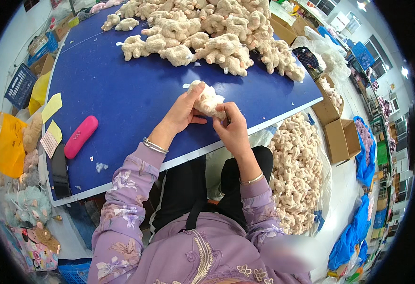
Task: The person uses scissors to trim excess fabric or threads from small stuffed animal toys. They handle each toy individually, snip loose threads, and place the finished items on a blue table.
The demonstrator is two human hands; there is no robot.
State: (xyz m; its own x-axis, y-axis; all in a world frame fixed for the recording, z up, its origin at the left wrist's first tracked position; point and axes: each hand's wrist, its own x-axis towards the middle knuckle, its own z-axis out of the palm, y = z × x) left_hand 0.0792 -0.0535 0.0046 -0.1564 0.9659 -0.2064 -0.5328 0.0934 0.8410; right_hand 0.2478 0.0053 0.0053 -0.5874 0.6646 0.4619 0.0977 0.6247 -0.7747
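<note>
A small cream plush toy (pixel 208 100) with a white tag is held above the near edge of the blue table (pixel 136 104). My left hand (pixel 183 110) grips it from the left, thumb on top and fingers beneath. At its right end, my right hand (pixel 233 128) is closed in a pinch against the fluffy fabric. Something thin and dark shows between those fingers, too small to name. Beyond my hands, a big heap of similar cream plush toys (pixel 226 49) covers the table's far side.
At the table's left lie a pink case (pixel 81 137), a black phone (pixel 60 175) and yellow paper notes (pixel 52 108). To my right, a large bag of cream plush pieces (pixel 296 175) stands below the table edge, near open cardboard boxes (pixel 342 142). A blue crate (pixel 21 86) stands far left.
</note>
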